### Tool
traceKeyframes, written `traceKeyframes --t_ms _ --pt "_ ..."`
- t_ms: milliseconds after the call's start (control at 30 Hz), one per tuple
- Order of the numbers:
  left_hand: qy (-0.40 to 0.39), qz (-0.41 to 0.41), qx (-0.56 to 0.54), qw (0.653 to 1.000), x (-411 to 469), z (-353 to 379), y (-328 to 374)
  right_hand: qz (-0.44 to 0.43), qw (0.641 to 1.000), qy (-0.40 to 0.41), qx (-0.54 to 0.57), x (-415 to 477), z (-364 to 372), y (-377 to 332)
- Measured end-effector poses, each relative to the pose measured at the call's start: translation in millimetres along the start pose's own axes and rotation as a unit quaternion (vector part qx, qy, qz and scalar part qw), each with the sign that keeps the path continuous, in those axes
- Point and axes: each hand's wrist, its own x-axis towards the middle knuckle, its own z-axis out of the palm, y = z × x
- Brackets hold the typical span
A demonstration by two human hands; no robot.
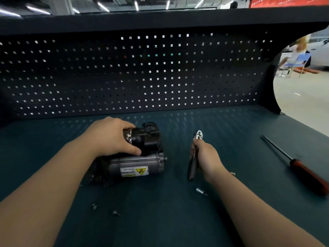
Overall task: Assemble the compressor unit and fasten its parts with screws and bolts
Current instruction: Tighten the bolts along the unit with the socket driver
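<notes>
Hands apart: left hand (114, 138) clamps the compressor unit (138, 163) steady on the desk (231, 125), right hand (207, 157) near its right curls round a ratchet (193, 166), so bolting seems the step, likely needing next the loose socket (200, 191) and a bolt (115, 213) lying nearer.

- The tabletop (231, 132) is dark teal.
- The pegboard (106, 77) behind it is dark, dotted with rows of small square holes.
- The compressor (140, 157) is black and grey, with a white label bearing a yellow warning triangle.
- The screwdriver (306, 173) has a red-and-black handle.
- The ratchet (195, 157) has a shiny silver head and a black handle.
</notes>
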Motion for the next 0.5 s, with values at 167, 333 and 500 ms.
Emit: traceKeyframes --t_ms 167,333,500 --pt "0.015 0.021 0.072 0.997 -0.2 7.9 -2.3 -0.068 0.992 -0.054 -0.089 1.1 19.5 11.2" --pt "0.292 0.166 0.05 0.94 -25.4 25.6 11.8 -0.119 0.981 -0.085 -0.129 -6.4 28.4 12.6" --pt "0.31 0.091 -0.234 0.917 -74.5 81.4 86.0 -0.174 0.968 -0.119 -0.134 -27.1 33.3 -3.9"
